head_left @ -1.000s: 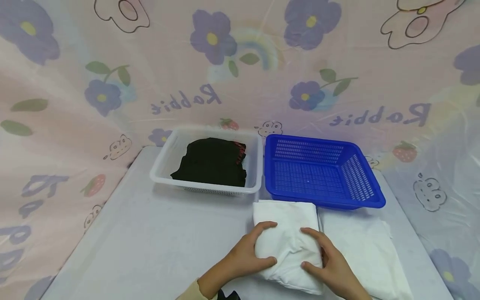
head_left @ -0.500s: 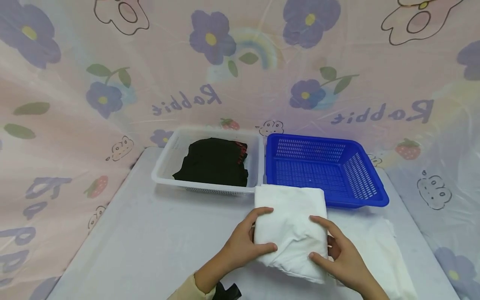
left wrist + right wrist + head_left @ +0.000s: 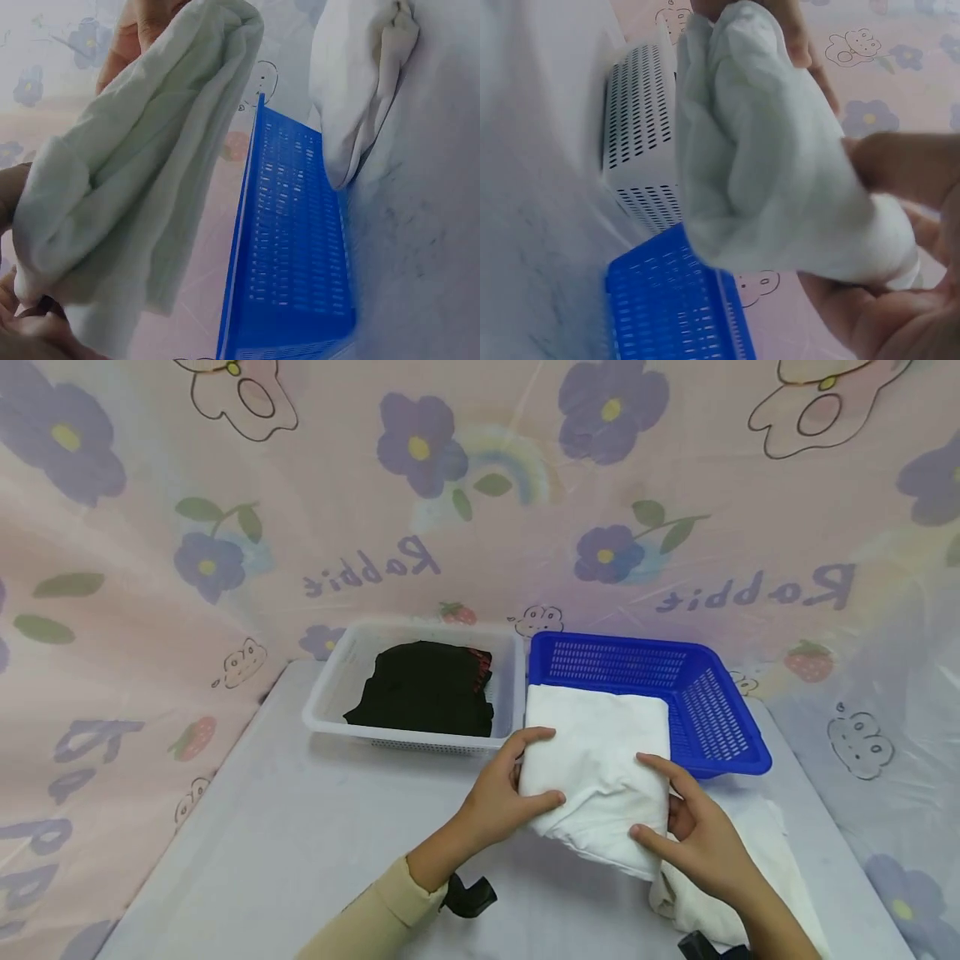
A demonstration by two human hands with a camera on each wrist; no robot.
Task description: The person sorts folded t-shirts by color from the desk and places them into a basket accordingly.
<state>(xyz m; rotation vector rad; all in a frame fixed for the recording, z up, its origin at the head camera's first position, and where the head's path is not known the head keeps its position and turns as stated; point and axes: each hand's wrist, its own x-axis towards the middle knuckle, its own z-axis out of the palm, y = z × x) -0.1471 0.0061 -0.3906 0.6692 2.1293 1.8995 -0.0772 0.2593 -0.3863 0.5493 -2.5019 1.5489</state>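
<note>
A folded white garment (image 3: 596,760), squared off with creases near its lower edge, is held up between both hands. My left hand (image 3: 506,789) grips its left side, thumb on top and fingers underneath. On the opposite side my right hand (image 3: 697,827) grips it the same way. In the head view the garment overlaps the near part of the blue basket (image 3: 712,710). Its layered fold edges show in the left wrist view, where the cloth (image 3: 135,165) hangs above the table, and the right wrist view shows the cloth (image 3: 772,165) bunched between the hands.
A white basket (image 3: 322,718) left of the blue one holds a folded black garment (image 3: 423,689) with red marks. Another white cloth (image 3: 772,877) lies on the table (image 3: 337,827) at the right, partly behind my right arm. A printed curtain (image 3: 480,552) encloses the back and sides.
Both hands have lifted the folded white garment off the table and carried it forward, from in front of the blue basket to over its near side. More of the other white cloth now shows.
</note>
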